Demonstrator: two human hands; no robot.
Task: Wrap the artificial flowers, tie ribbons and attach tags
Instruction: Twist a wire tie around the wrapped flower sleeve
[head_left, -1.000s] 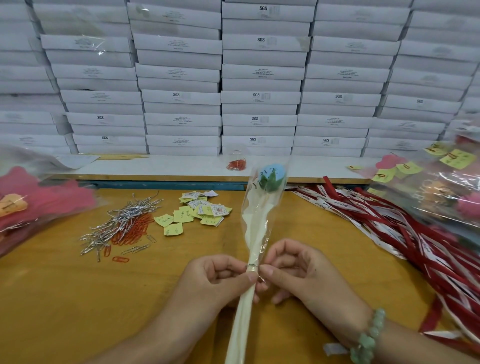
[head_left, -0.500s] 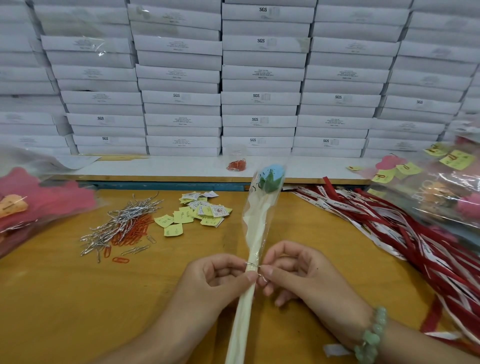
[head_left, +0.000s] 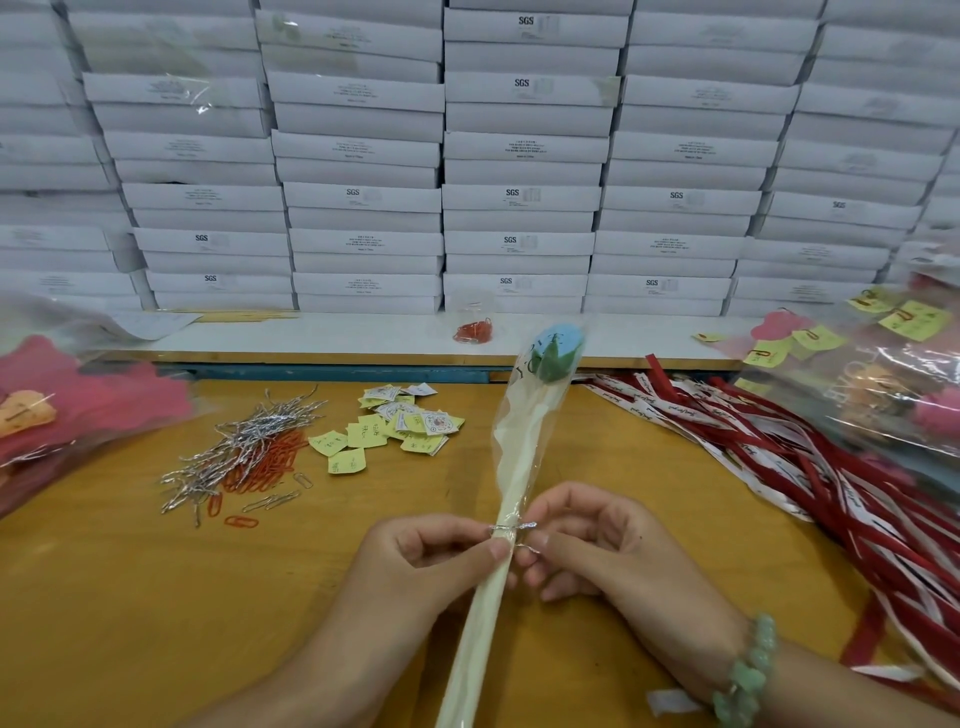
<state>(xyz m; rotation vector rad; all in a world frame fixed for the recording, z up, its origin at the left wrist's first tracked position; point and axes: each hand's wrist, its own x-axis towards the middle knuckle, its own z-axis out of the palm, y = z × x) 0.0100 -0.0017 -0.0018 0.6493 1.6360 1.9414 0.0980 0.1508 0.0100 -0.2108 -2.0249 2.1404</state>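
A wrapped artificial flower (head_left: 524, 441) with a blue head, green leaves and a cream stem in a clear sleeve stands tilted over the wooden table (head_left: 130, 597). A silver twist tie (head_left: 511, 528) circles the sleeve at the stem. My left hand (head_left: 426, 566) pinches the stem just below the tie. My right hand (head_left: 592, 545) holds the tie's ends with its fingertips. Yellow tags (head_left: 395, 428) lie scattered behind, and red and white ribbons (head_left: 779, 467) lie at the right.
A heap of silver twist ties (head_left: 244, 452) and orange paper clips (head_left: 267, 465) lies at the left. Bagged pink flowers (head_left: 78, 405) sit far left, wrapped tagged flowers (head_left: 883, 374) far right. White boxes (head_left: 519, 156) are stacked along the back. A small bag of clips (head_left: 472, 327) rests on the ledge.
The flower has tilted slightly to the right. My right fingers have turned the twist tie's ends, which now stick out to the right of the stem.
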